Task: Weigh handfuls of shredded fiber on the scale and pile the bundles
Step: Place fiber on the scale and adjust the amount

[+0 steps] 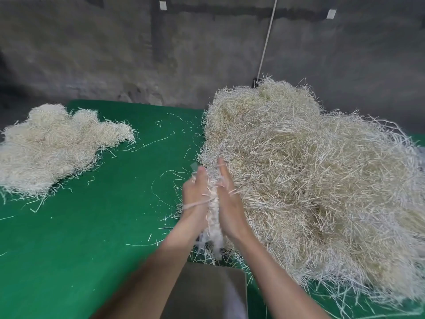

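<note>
Grey concrete wall [92,54] at the back, green table [103,238] in front of it.

Left grip [197,194] and right grip [230,203] are pressed palm to palm, with a bundle [212,204] of shredded fiber squeezed between them. Fingers on both are straight and point away from the camera, none curled round the fiber. So both are flat and pressing, not clenched. The bundle's tail hangs out below the wrists. A few strands are draped over the left wrist and the right fingers. Both hands are slightly blurred.

Bundle is in the air, just left of the big heap [310,180] of fiber, which covers the right side of the table. Scale pan [207,291], bare metal, sits at the near edge between the forearms, below the hands. No display in view.

Loose strands [147,143] are scattered over the middle of the table. A smaller pile [46,146] of fiber lies at far left, well apart from the heap.

White cord [268,38] runs down the wall behind the heap. White tags [162,5] are stuck high on the wall, any writing too small to read.
</note>
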Demonstrator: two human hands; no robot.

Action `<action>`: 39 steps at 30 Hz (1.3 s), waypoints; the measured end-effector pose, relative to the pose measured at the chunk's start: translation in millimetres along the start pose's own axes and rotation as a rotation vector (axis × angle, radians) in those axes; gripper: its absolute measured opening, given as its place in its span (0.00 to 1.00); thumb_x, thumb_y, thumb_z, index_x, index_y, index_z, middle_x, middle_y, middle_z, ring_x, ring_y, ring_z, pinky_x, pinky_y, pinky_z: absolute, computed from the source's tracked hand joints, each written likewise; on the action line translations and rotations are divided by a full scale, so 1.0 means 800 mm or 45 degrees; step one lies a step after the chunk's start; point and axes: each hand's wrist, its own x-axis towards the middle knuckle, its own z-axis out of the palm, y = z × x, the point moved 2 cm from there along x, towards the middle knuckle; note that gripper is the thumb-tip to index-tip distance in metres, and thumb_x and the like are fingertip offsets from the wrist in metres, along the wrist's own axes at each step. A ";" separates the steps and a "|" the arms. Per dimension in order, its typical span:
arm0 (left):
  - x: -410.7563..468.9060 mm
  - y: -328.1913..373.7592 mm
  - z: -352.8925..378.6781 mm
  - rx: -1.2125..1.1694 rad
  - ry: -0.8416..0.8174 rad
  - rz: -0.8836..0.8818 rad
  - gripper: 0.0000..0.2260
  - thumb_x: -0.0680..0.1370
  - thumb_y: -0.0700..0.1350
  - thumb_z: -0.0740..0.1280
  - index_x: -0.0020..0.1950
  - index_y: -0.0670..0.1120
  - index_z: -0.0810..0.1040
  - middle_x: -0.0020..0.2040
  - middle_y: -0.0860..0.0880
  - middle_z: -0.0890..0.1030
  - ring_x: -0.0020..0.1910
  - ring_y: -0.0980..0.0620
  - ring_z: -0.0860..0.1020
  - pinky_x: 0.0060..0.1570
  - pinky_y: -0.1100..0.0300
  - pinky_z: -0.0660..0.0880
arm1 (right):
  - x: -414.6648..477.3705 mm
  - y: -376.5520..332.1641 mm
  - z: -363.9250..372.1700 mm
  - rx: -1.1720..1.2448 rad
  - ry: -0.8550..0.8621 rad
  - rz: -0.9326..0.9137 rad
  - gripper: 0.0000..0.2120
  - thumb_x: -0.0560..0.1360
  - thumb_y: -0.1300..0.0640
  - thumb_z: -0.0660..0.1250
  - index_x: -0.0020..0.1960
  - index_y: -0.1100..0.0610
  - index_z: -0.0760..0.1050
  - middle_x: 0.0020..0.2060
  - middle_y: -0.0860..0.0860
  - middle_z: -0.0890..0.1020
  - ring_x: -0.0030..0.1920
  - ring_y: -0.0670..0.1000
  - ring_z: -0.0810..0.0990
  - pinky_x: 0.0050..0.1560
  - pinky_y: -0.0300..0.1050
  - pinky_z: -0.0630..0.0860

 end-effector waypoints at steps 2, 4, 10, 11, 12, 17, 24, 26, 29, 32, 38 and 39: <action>0.000 0.014 0.002 -0.126 -0.044 0.062 0.18 0.82 0.53 0.54 0.49 0.39 0.72 0.41 0.43 0.74 0.36 0.52 0.78 0.42 0.55 0.78 | -0.015 -0.007 0.017 -0.121 0.002 -0.197 0.18 0.79 0.40 0.50 0.67 0.26 0.58 0.71 0.32 0.62 0.71 0.42 0.64 0.65 0.41 0.67; -0.004 0.007 0.006 -0.060 -0.152 0.014 0.27 0.80 0.61 0.53 0.62 0.37 0.69 0.55 0.38 0.76 0.52 0.44 0.79 0.59 0.46 0.74 | -0.009 -0.004 0.009 -0.075 0.176 -0.114 0.14 0.76 0.35 0.55 0.61 0.28 0.67 0.63 0.36 0.73 0.61 0.37 0.74 0.57 0.36 0.73; -0.018 -0.038 -0.013 -0.267 -0.227 -0.109 0.41 0.67 0.73 0.56 0.73 0.50 0.66 0.69 0.47 0.71 0.64 0.51 0.72 0.67 0.50 0.65 | 0.026 0.018 -0.051 0.507 0.639 0.568 0.22 0.78 0.39 0.54 0.54 0.58 0.69 0.36 0.52 0.75 0.31 0.43 0.74 0.47 0.47 0.74; -0.026 -0.046 -0.011 -0.293 -0.360 -0.149 0.43 0.65 0.75 0.58 0.73 0.52 0.65 0.69 0.48 0.72 0.67 0.51 0.70 0.71 0.47 0.60 | 0.027 0.017 -0.045 0.552 0.651 0.594 0.23 0.79 0.40 0.55 0.61 0.58 0.67 0.44 0.54 0.77 0.42 0.47 0.78 0.58 0.52 0.73; -0.037 -0.053 -0.004 -0.310 -0.480 -0.177 0.43 0.65 0.76 0.59 0.72 0.52 0.67 0.68 0.48 0.74 0.68 0.51 0.71 0.72 0.46 0.59 | 0.024 0.015 -0.038 0.538 0.646 0.586 0.25 0.79 0.42 0.55 0.70 0.56 0.61 0.58 0.56 0.75 0.56 0.51 0.77 0.64 0.56 0.70; -0.002 -0.028 0.002 -0.428 -0.017 -0.194 0.25 0.73 0.62 0.65 0.56 0.42 0.77 0.49 0.42 0.83 0.48 0.44 0.82 0.49 0.52 0.79 | -0.029 0.013 -0.002 -0.239 0.378 -0.088 0.08 0.79 0.54 0.56 0.54 0.42 0.66 0.54 0.44 0.73 0.54 0.46 0.73 0.54 0.47 0.74; -0.021 -0.037 0.010 0.036 -0.092 -0.009 0.13 0.78 0.54 0.64 0.47 0.44 0.78 0.34 0.49 0.80 0.30 0.56 0.78 0.28 0.66 0.73 | 0.006 -0.017 -0.035 -0.139 0.480 0.026 0.13 0.77 0.42 0.59 0.56 0.48 0.68 0.58 0.45 0.69 0.57 0.42 0.69 0.60 0.45 0.70; -0.022 -0.026 0.011 -0.092 -0.155 -0.030 0.16 0.77 0.57 0.63 0.48 0.45 0.78 0.34 0.50 0.83 0.33 0.56 0.82 0.30 0.65 0.77 | 0.012 -0.013 -0.031 -0.071 0.303 0.095 0.16 0.80 0.45 0.56 0.68 0.41 0.65 0.67 0.43 0.67 0.62 0.38 0.67 0.61 0.39 0.68; -0.007 -0.005 -0.002 -0.330 -0.001 0.093 0.20 0.79 0.55 0.60 0.34 0.43 0.72 0.24 0.47 0.73 0.19 0.56 0.73 0.19 0.68 0.67 | -0.018 -0.001 0.014 -0.215 0.003 0.051 0.14 0.78 0.37 0.48 0.61 0.23 0.59 0.68 0.34 0.65 0.64 0.28 0.62 0.65 0.34 0.64; -0.020 -0.020 0.003 -0.034 -0.006 0.119 0.23 0.81 0.59 0.53 0.33 0.46 0.69 0.24 0.49 0.70 0.19 0.57 0.70 0.22 0.67 0.66 | -0.003 -0.002 -0.003 -0.184 0.055 0.121 0.23 0.77 0.34 0.50 0.71 0.31 0.52 0.74 0.38 0.56 0.73 0.43 0.58 0.71 0.49 0.60; -0.008 -0.011 -0.001 0.147 0.013 0.547 0.18 0.79 0.59 0.56 0.42 0.45 0.70 0.33 0.52 0.73 0.30 0.56 0.73 0.27 0.67 0.69 | -0.020 0.000 0.008 0.051 0.054 0.173 0.23 0.71 0.27 0.53 0.63 0.31 0.68 0.61 0.37 0.76 0.58 0.36 0.75 0.53 0.36 0.77; -0.004 -0.009 -0.002 0.097 0.073 0.558 0.17 0.79 0.58 0.57 0.48 0.44 0.70 0.40 0.50 0.75 0.38 0.53 0.76 0.36 0.67 0.73 | -0.023 0.002 0.011 0.095 0.146 0.195 0.18 0.72 0.29 0.56 0.57 0.33 0.73 0.51 0.38 0.80 0.49 0.32 0.78 0.42 0.29 0.77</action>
